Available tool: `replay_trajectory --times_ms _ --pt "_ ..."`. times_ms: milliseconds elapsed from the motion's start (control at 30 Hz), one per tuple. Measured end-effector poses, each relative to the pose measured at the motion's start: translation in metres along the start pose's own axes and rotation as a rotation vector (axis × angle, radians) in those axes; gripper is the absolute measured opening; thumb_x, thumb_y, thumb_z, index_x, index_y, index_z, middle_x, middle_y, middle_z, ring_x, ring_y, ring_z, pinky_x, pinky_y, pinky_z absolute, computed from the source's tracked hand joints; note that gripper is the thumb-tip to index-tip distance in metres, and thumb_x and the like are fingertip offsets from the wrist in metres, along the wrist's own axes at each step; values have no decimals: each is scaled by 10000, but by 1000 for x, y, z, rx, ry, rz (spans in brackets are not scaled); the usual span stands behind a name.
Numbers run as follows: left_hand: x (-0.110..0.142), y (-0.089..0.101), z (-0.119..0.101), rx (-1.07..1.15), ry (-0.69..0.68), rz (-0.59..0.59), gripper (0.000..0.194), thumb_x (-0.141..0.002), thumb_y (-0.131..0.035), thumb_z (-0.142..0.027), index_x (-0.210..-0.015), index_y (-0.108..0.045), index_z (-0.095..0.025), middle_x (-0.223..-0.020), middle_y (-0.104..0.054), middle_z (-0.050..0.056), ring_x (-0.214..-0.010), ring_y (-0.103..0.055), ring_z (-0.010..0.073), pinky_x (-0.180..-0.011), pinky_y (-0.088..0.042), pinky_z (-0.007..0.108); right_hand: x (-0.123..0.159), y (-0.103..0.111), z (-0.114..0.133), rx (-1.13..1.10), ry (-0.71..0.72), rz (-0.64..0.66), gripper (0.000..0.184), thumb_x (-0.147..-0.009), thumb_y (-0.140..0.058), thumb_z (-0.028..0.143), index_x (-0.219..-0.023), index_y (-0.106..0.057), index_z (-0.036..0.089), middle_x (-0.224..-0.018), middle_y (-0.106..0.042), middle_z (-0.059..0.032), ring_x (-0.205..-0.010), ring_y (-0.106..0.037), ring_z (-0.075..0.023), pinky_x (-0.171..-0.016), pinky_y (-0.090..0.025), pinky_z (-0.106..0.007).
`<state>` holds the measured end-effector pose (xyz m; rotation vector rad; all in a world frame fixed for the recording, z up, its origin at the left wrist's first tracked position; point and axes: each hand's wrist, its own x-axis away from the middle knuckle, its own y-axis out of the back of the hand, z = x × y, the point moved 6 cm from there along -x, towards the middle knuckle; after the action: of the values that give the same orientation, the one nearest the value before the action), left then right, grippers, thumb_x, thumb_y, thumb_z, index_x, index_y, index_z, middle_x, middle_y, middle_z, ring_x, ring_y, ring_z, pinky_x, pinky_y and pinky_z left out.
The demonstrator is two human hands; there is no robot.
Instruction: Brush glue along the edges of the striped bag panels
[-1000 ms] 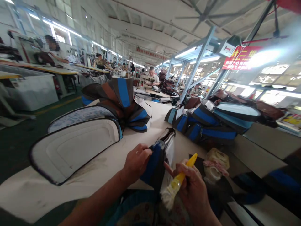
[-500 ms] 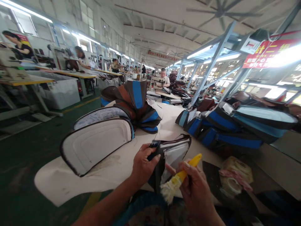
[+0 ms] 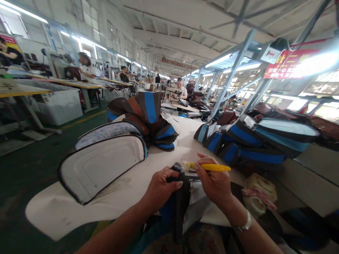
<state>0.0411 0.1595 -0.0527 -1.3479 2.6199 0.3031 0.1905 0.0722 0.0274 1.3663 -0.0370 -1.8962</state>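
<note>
Between my thumb and fingers, my left hand (image 3: 164, 184) grips the top corner of a dark sewn bag piece (image 3: 182, 197) with a pale lining. My right hand (image 3: 215, 181) is closed around a yellow-handled brush (image 3: 215, 167), held nearly level. Its pale bristles touch the dark edge just beside my left fingertips. The lower part of the bag piece hangs toward my lap, and some of it is hidden behind my right hand. A white padded panel with black edging (image 3: 103, 169) stands on the table to the left.
The cream-covered table (image 3: 53, 208) carries a stack of brown, black and blue pieces (image 3: 150, 109). More blue-striped pieces (image 3: 254, 141) are piled at the right. Near my right forearm sits a yellowish container (image 3: 261, 188) with a pink cloth. Other people sit at sewing machines farther back.
My right hand has swung the brush up and left, from bristles-down in front of the bag piece to its top edge. The bag piece has turned and sits lower; my left hand keeps its grip.
</note>
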Motion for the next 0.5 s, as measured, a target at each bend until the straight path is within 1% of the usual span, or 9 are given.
replay_trajectory --times_ms 33,100,133,200,267,367,433,500 --pt "0 0 1 15 13 -1 144 -735 -718 -250 -859 -762 -192 -919 -670 45 -892 -630 209 -799 -494 309 1 2 0 28 22 -20 52 -943 -604 272 -924 -643 244 -879 -702 -39 -1096 -656 -285 -951 -522 -472" --pt "0 1 2 29 33 2 157 -734 -718 -245 -874 -770 -195 -936 -675 48 -914 -631 213 -825 -491 316 2 10 2 43 24 -81 20 -941 -612 254 -947 -630 250 -899 -700 -33 -1096 -658 -277 -941 -529 -461" --pt "0 1 2 31 40 6 162 -734 -718 -243 -878 -771 -195 -933 -672 48 -911 -630 213 -829 -489 318 3 12 3 35 22 -82 21 -944 -610 246 -957 -626 250 -912 -701 -31 -1095 -660 -271 -927 -537 -449" --pt "-1 2 2 35 55 12 162 -734 -717 -245 -878 -771 -194 -916 -666 45 -892 -628 209 -819 -484 315 4 11 8 28 46 -22 30 -952 -596 233 -961 -621 247 -905 -703 -24 -1086 -666 -262 -910 -548 -434" --pt "-3 3 2 29 70 12 160 -739 -713 -250 -879 -770 -196 -904 -663 41 -882 -628 208 -804 -477 310 5 8 13 64 79 26 36 -955 -590 233 -944 -621 246 -873 -704 -17 -1076 -671 -265 -932 -543 -448" --pt "-3 4 2 10 74 10 167 -743 -715 -261 -886 -771 -195 -908 -670 42 -892 -636 213 -809 -478 313 8 8 15 62 59 -35 37 -948 -598 221 -948 -622 249 -883 -706 -19 -1104 -659 -270 -959 -536 -453" --pt "-3 4 2 -13 62 7 175 -745 -721 -266 -895 -769 -189 -914 -679 45 -896 -644 217 -826 -488 321 8 3 16 31 89 -8 53 -948 -587 212 -935 -625 247 -863 -704 -20 -1093 -665 -265 -964 -539 -435" --pt "-4 7 3 -51 30 4 172 -754 -722 -270 -899 -771 -191 -909 -691 43 -889 -655 217 -834 -500 328 6 1 13 56 95 32 76 -954 -571 229 -906 -630 238 -835 -700 -26 -1049 -679 -263 -963 -533 -428"
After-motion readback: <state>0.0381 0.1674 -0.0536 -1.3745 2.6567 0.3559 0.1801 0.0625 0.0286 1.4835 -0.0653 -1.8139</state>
